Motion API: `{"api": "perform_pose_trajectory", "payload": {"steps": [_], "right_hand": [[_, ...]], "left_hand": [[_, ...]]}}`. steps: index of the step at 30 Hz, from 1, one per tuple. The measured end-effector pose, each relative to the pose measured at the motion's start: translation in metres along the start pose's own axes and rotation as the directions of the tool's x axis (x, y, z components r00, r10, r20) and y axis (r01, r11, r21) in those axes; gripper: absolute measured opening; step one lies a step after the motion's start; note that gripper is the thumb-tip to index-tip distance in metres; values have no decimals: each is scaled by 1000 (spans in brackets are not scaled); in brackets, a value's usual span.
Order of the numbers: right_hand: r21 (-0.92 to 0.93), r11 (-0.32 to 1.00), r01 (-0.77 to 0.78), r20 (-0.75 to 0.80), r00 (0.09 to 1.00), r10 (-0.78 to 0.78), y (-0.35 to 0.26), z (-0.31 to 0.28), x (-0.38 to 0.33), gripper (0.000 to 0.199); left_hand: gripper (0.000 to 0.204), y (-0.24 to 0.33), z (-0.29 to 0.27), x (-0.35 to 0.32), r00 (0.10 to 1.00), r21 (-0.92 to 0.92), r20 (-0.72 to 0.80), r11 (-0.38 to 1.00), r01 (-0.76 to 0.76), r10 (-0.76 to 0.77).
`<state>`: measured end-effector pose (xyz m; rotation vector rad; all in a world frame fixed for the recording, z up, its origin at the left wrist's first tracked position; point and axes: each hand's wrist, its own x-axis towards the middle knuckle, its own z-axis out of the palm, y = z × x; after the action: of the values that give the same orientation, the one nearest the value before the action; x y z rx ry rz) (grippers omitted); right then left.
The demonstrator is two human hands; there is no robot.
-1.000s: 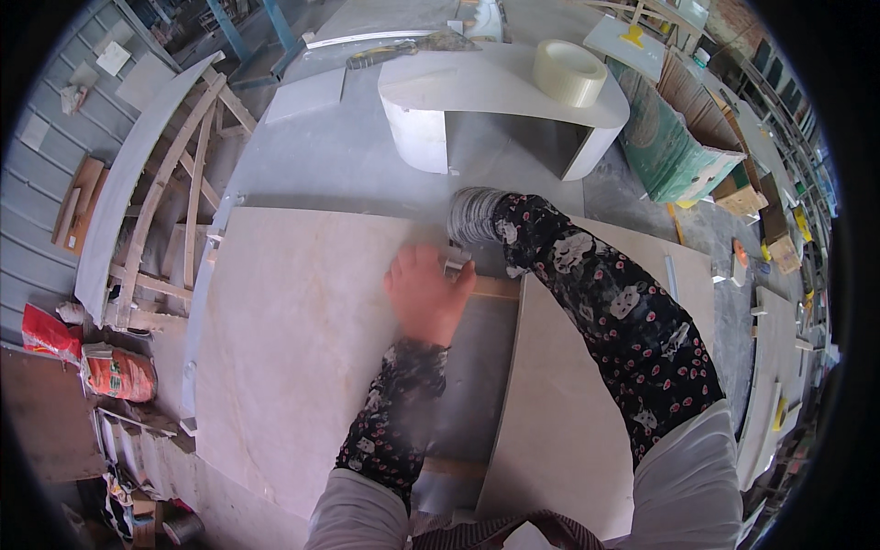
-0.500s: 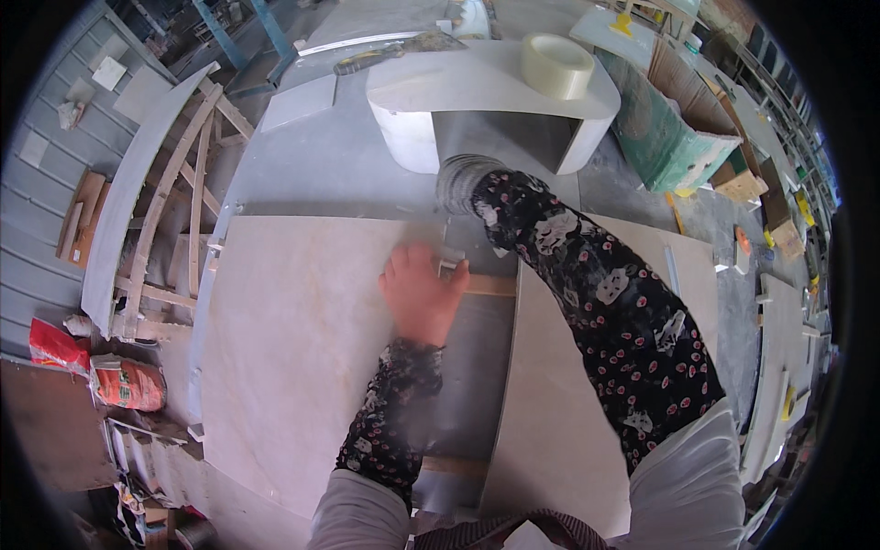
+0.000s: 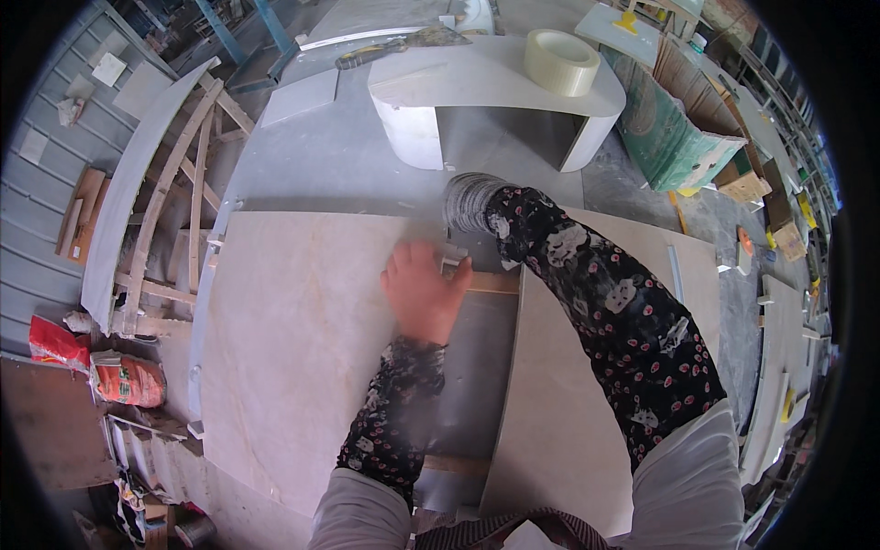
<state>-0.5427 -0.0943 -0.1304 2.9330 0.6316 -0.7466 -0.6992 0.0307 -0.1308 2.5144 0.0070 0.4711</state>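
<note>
My bare left hand [image 3: 425, 291] lies on the inner edge of a large pale stone-look slab [image 3: 293, 339], fingers flat on its top and thumb out past the edge. A small whitish piece [image 3: 454, 254] shows between thumb and forefinger; whether the hand touches it I cannot tell. Just beyond, at the slab's far corner, my right hand [image 3: 471, 202] wears a grey-white striped glove and looks closed. Its fingertips, and whatever they hold, are hidden. Under the right forearm rests a second pale slab [image 3: 559, 394], a gap apart from the first, with a wooden strip [image 3: 492, 283] across the gap.
Ahead stands a white rounded bench-like piece [image 3: 412, 78] with a roll of clear tape [image 3: 561, 62] on it. A trowel [image 3: 403, 46] lies behind it. At right is a green cardboard box [image 3: 674, 128]. A wooden frame [image 3: 174, 202] and red bags [image 3: 128, 378] are at left.
My right gloved hand has shifted slightly nearer and to the right. The left hand keeps its place on the slab's edge.
</note>
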Motion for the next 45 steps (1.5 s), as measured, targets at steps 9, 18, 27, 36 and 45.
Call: {"api": "perform_pose_trajectory", "payload": {"steps": [9, 18, 27, 36, 45], "right_hand": [[115, 938, 326, -222, 929, -295, 61, 95, 96, 34], [254, 967, 29, -223, 974, 29, 21, 6, 27, 26], [-124, 950, 286, -82, 951, -297, 11, 12, -6, 37], [-183, 950, 254, -311, 901, -301, 27, 31, 11, 32], [76, 989, 124, -384, 919, -85, 4, -39, 14, 25]], "left_hand": [[44, -1, 1, 0, 999, 10, -31, 999, -33, 33], [42, -4, 3, 0, 999, 28, -10, 999, -39, 39], [43, -2, 0, 1, 998, -5, 66, 1000, 21, -21], [40, -1, 0, 1, 998, -18, -39, 998, -52, 52], [44, -2, 0, 0, 999, -40, -10, 999, -35, 35]]}}
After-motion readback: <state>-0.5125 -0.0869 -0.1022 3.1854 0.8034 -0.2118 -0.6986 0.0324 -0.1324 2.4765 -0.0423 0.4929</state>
